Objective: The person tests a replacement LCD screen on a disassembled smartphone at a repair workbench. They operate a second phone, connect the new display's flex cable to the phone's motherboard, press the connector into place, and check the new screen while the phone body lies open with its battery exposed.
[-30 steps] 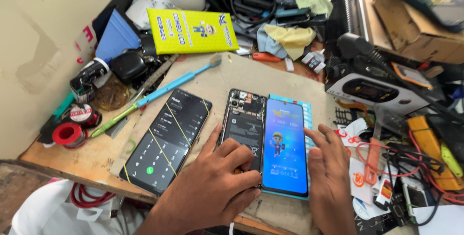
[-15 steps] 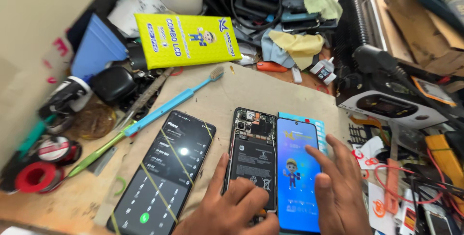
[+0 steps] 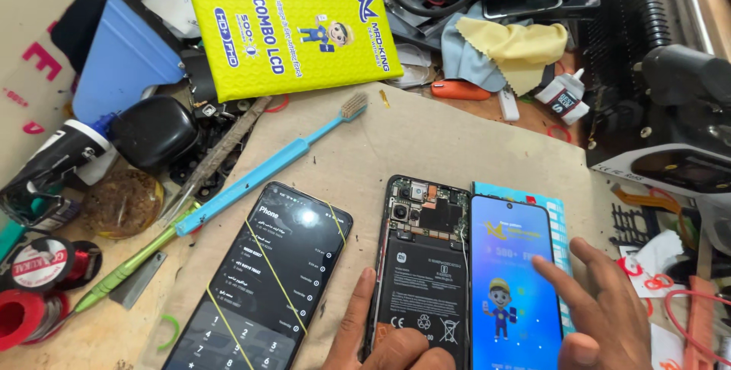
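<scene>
Head view: opened phone [image 3: 422, 263] lies back-off on the cardboard mat [image 3: 426, 141], battery and board exposed, with a lit replacement screen [image 3: 514, 282] just beside it on the right. Left hand [image 3: 388, 336] has fingers pressed together, thumb flat along the opened phone's left edge, steadying it. Right hand [image 3: 601, 305] is spread, index fingertip touching the lit screen. Looks like a touch test of the screen while it sits loose. Next move likely calls for light, flat taps without tugging whatever links the two. Second phone [image 3: 263, 282] with rubber bands lies left, apart; blue toothbrush [image 3: 266, 168] above it.
</scene>
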